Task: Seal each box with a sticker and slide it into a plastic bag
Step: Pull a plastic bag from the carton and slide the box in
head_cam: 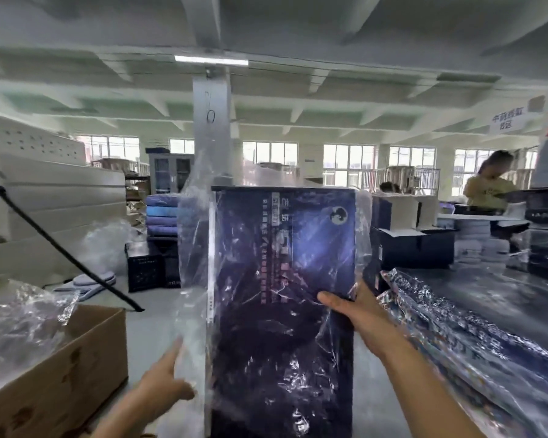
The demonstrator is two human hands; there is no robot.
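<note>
A dark blue box (282, 279) is held upright in front of the camera, already enclosed in a clear plastic bag (193, 248); the bag's crumpled film is seen over the printed front and reaches above the box's top edge. The right grip (355, 314) is clenched on the box's right edge through the film; the thumb is laid across the front and the fingers are hidden behind. The left grip (166, 380) is released; 1 straight finger is pressed against the loose film that hangs just left of the box, and nothing is grasped by it. Below and left of the left grip, an open brown carton (76, 374) is seen with crumpled film on top of it. Just right of the right grip, shiny wrapped packs (440, 327) are laid along a counter (503, 295). Well beyond the right grip, a person in a yellow top (487, 191) is seen standing; beyond the left grip, a black crate (146, 270) is set on the floor.
</note>
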